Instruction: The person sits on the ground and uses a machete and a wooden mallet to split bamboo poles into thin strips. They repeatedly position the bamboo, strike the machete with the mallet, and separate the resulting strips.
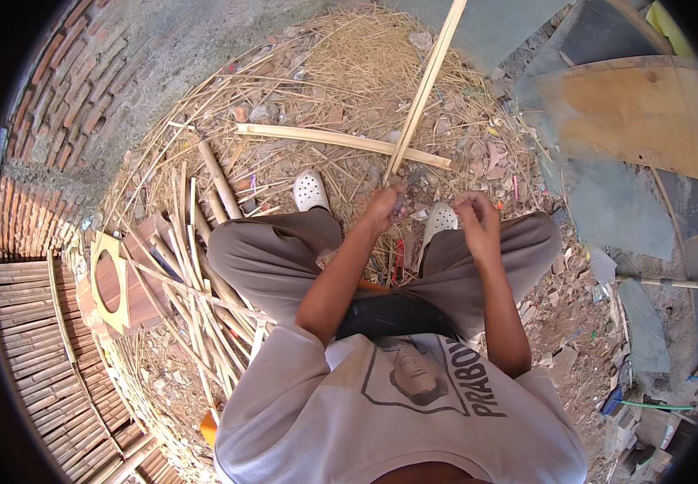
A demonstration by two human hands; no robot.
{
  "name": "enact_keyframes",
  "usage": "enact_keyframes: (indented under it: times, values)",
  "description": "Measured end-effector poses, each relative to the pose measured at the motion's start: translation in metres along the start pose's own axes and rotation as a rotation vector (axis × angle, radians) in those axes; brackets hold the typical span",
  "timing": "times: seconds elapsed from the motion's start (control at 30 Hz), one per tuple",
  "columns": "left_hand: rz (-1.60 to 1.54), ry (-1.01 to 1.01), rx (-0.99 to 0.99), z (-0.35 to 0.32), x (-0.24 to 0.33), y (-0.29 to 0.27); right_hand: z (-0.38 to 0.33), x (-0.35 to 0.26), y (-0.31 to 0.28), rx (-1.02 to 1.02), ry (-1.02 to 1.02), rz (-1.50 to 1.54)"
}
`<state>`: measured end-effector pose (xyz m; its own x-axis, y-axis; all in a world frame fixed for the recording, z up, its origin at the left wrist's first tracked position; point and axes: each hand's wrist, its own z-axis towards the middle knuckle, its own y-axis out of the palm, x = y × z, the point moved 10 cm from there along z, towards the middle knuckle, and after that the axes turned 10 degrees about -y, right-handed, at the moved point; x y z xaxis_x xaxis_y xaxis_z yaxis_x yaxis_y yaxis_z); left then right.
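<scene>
My left hand is closed between my knees, its fingers wrapped round something small and greyish that I cannot make out. Just above it is the lower end of a long pale split bamboo strip, which slants up toward the far edge. Whether the hand touches that end is unclear. The strip crosses over a shorter bamboo strip lying on the ground. My right hand is raised by my right knee with fingers curled together. Anything in its fingers is too small to tell.
To my left lies a pile of bamboo sticks beside a yellow frame with an oval hole. Straw and rubble cover the ground ahead. Grey sheets and a brown wooden board lie at right. A brick wall stands far left.
</scene>
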<state>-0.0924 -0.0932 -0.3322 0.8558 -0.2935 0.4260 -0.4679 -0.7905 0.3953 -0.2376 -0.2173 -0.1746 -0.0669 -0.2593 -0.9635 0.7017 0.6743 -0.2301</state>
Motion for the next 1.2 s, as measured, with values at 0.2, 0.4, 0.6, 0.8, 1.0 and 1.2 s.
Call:
enact_keyframes:
  times: [0.2,0.4,0.6,0.8,1.0,1.2]
  values:
    - [0.189,0.021,0.036,0.016,-0.054,-0.034,-0.009,0.182,0.175,-0.345,0.905,0.189]
    - [1.185,0.348,0.427,-0.025,0.006,-0.051,-0.045,0.288,0.187,-0.334,0.836,0.216]
    - [0.962,0.749,0.571,0.013,0.131,-0.04,-0.075,0.307,0.176,-0.217,0.726,-0.161]
    - [1.031,0.566,0.479,0.17,0.191,-0.003,-0.063,0.281,0.171,-0.279,0.528,-0.299]
    - [0.994,0.472,0.273,0.301,0.181,0.058,-0.082,0.302,0.151,-0.273,0.654,-0.418]
    - [0.889,0.807,0.25,0.278,0.212,0.067,-0.055,0.263,0.129,-0.215,0.43,-0.617]
